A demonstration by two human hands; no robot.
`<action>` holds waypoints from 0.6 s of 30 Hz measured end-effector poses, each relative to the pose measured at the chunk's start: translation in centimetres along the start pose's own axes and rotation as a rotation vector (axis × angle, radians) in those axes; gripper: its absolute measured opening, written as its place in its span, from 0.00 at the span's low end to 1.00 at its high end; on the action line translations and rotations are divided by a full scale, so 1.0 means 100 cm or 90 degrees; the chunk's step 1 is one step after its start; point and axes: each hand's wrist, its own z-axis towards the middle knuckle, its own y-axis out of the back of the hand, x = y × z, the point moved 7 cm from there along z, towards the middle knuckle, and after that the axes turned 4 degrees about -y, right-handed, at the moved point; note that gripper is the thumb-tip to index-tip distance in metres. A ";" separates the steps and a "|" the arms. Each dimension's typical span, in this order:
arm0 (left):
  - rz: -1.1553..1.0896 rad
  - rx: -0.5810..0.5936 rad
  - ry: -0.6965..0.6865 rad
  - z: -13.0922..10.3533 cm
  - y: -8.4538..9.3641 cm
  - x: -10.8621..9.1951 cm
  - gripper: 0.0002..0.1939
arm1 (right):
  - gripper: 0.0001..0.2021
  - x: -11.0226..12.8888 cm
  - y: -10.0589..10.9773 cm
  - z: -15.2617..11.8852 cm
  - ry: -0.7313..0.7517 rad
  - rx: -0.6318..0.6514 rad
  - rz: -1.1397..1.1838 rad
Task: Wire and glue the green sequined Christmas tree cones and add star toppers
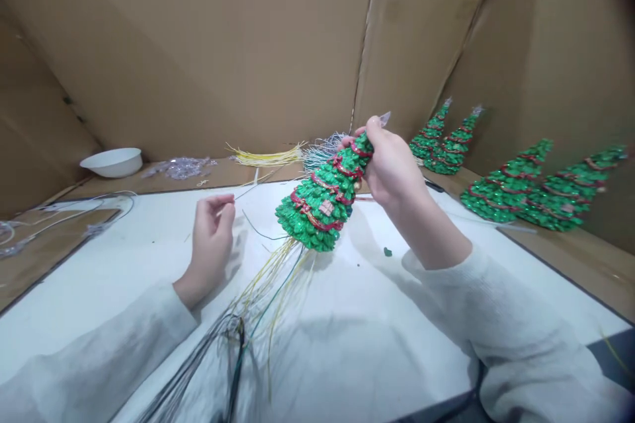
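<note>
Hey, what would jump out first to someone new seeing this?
The glittery green Christmas tree tilted in the right hand at the centre would probably stand out first, with yellow wires trailing below its base. Next might come four similar trees along the right side, then the white bowl at the back left.

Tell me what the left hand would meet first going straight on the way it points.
Probably the thin strand, seemingly right at the left hand; beyond it, the yellow wires at the back, though depth is unclear and the hand might pass above.
</note>
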 end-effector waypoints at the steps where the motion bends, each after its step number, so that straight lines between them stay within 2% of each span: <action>1: 0.013 0.006 -0.053 -0.001 0.001 -0.011 0.10 | 0.20 0.000 0.000 0.000 0.000 0.004 0.001; 2: 0.033 0.033 -0.130 -0.005 -0.002 -0.026 0.11 | 0.19 -0.001 -0.001 -0.001 -0.003 0.007 0.002; 4: 0.098 0.133 -0.236 -0.018 -0.017 -0.048 0.14 | 0.16 -0.004 -0.004 -0.003 -0.016 0.005 0.007; 6: 0.192 0.249 -0.284 -0.033 -0.036 -0.060 0.19 | 0.12 -0.007 -0.008 -0.005 -0.024 0.001 0.009; 9: 0.258 0.342 -0.326 -0.050 -0.053 -0.065 0.25 | 0.10 -0.010 -0.014 -0.008 -0.015 0.012 -0.002; 13: 0.256 0.391 -0.337 -0.059 -0.064 -0.062 0.30 | 0.11 -0.013 -0.019 -0.011 0.013 0.035 -0.043; 18: 0.271 0.392 -0.316 -0.062 -0.069 -0.058 0.31 | 0.13 -0.012 -0.024 -0.015 0.077 0.047 -0.136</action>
